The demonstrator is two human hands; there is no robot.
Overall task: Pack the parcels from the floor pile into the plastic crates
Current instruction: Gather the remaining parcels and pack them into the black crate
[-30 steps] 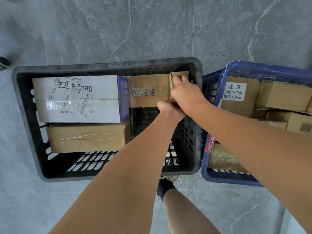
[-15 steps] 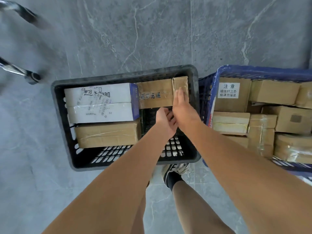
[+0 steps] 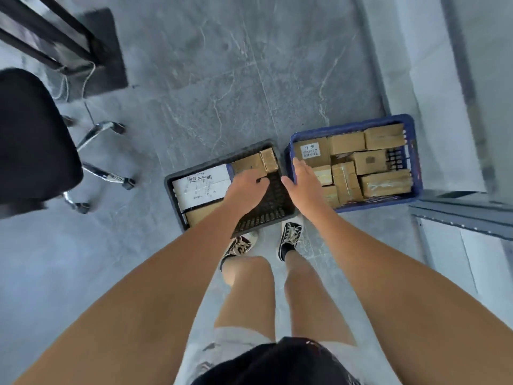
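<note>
Both arms bare from the edge of view to the wrist; no sleeves, watch, rings or gloves showing on the left hand (image 3: 244, 187) or the right hand (image 3: 304, 182). Dark top (image 3: 280, 362) at the bottom of the view, black, with a small pale mark near its upper edge. Light grey shorts (image 3: 236, 343) ending above the knee; legs bare below. Black ankle socks. Dark low-top sneakers, left sneaker (image 3: 240, 245) and right sneaker (image 3: 290, 236), with pale laces and white toe caps.
</note>
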